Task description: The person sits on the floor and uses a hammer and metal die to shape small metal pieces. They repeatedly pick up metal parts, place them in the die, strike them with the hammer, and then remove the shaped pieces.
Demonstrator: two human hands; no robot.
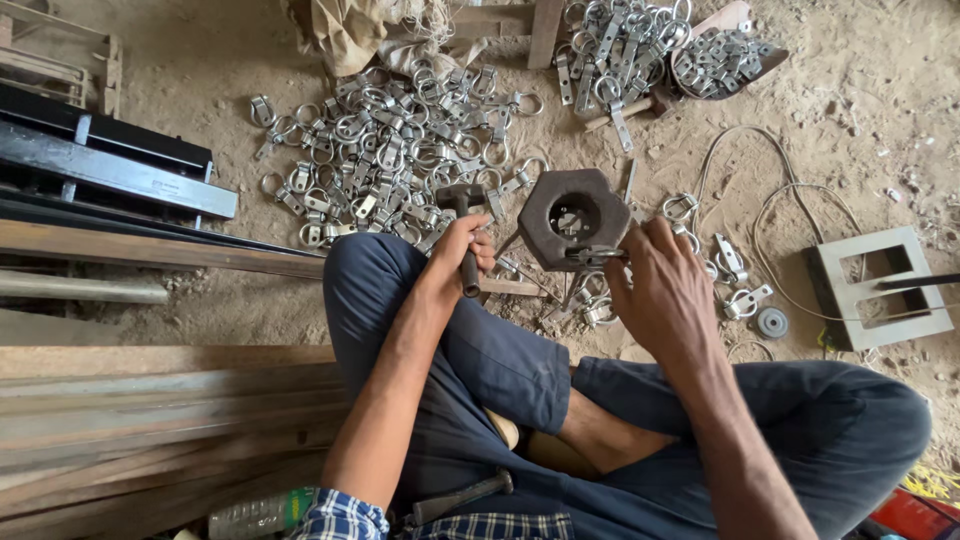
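Sat cross-legged on the sandy floor (880,90), left hand (460,255) closed around a hammer (462,215), head up, seemingly ready to strike. Right hand (655,290) pinching a metal ring clip (597,256) at the near edge of the rusty hexagonal block (572,217), probably as an anvil. Farther, a heap of shiny ring clips (390,150).

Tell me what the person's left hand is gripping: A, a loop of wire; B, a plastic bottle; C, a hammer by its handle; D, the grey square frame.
C: the left hand is closed around the handle of a hammer, its head raised beside the hexagonal metal block, while the right hand holds a metal ring piece at that block.
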